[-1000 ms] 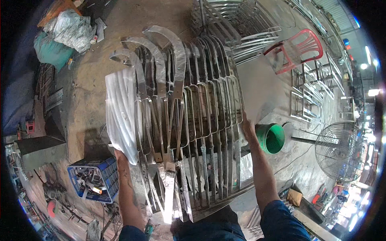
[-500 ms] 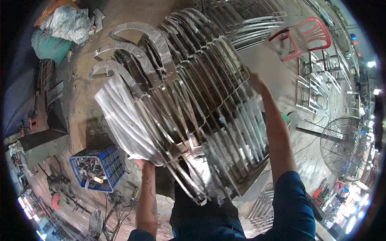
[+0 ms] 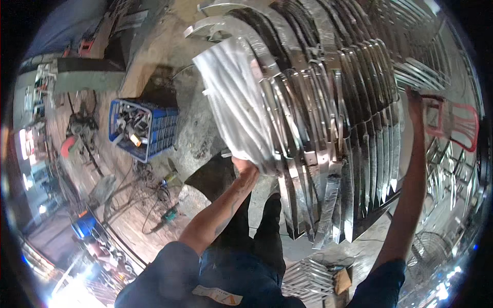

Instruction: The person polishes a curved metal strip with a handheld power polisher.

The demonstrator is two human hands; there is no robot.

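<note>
A large stack of shiny bent metal frames (image 3: 372,113) fills the space in front of me, its curved ends toward the far side. Along its left side lies a ribbed white foam-like sheet (image 3: 233,97). My left hand (image 3: 245,167) is closed on the lower end of this white sheet, its fingers partly hidden beneath. At the stack's far right edge, my right hand (image 3: 414,98) is closed against the metal frames; it is dark, and its fingertips are hidden.
To the left stands a blue plastic crate (image 3: 162,128) full of mixed parts. A green power tool (image 3: 167,216) and cables lie on the floor near it. A red plastic chair (image 3: 465,123) is at the right, with more metal frames (image 3: 308,280) near my feet.
My view has turned, so the crate and chair appear shifted. The stack and both hands now sit farther right in view, with each hand still on the same side of the load.
</note>
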